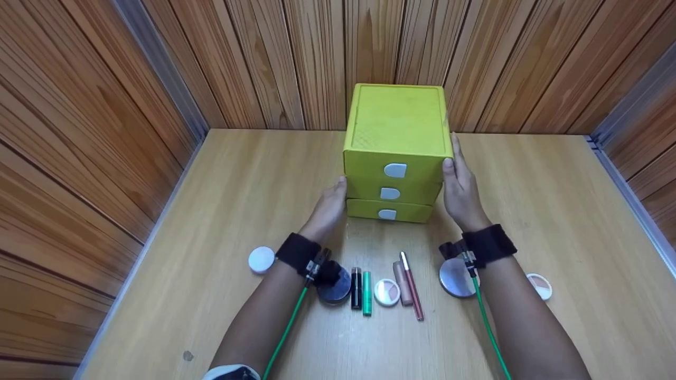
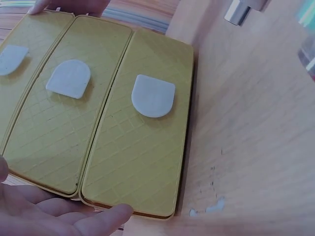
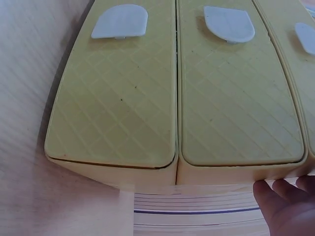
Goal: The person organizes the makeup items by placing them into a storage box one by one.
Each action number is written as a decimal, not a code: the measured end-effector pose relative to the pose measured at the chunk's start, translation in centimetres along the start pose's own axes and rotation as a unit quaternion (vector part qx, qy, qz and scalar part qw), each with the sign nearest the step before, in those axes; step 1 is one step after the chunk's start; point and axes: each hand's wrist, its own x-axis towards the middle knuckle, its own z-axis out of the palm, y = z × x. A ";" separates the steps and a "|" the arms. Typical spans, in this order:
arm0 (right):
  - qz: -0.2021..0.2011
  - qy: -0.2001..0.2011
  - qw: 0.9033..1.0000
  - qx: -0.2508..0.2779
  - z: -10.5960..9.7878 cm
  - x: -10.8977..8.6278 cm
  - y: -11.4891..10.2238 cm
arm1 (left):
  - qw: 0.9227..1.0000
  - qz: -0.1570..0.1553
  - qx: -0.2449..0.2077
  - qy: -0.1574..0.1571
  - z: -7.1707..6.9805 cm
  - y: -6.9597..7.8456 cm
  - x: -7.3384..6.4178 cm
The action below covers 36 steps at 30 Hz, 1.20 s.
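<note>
A yellow-green drawer box (image 1: 393,158) with three drawers and white tabs stands on the table, its front toward me. My left hand (image 1: 328,206) rests against its lower left side; in the left wrist view its extended fingers (image 2: 106,221) lie along the box edge. Against the right side lies my right hand (image 1: 463,192), fingers straight along the wall and thumb near the front edge. Fingertips (image 3: 266,194) of that hand touch the side in the right wrist view. All drawers look pushed in.
Before the box lie a black tube (image 1: 356,288), a green tube (image 1: 367,294), a small round compact (image 1: 387,292), a pink tube (image 1: 402,285) and a slim lip gloss (image 1: 412,287). Round cases (image 1: 335,289) lie partly under the wrists. A white disc (image 1: 261,259) is left; another compact (image 1: 540,286), right.
</note>
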 end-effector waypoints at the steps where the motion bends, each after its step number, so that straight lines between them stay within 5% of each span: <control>1: 0.002 -0.001 1.000 0.003 -0.1 0.0 -0.3 | 1.000 -0.003 -0.003 -0.001 0.1 0.0 0.0; 17: 0.018 -0.002 1.000 -0.017 -0.9 0.5 1.2 | 0.998 -0.005 -0.048 -0.030 0.3 0.1 0.2; 24: 0.028 0.070 0.993 -0.088 -0.9 -0.9 2.2 | 0.997 0.069 0.008 -0.038 -1.1 0.2 -0.1; 30: -0.017 0.208 0.964 -0.166 -0.5 -1.7 0.2 | 0.992 0.102 0.072 -0.034 -1.6 1.3 0.4; 33: -0.048 0.235 0.956 -0.166 0.6 -2.2 -0.7 | 0.982 0.117 0.148 -0.013 -1.5 1.0 0.8; 36: -0.091 0.218 0.954 -0.184 1.7 -2.6 -1.0 | 0.965 0.142 0.218 0.009 -1.2 0.8 1.2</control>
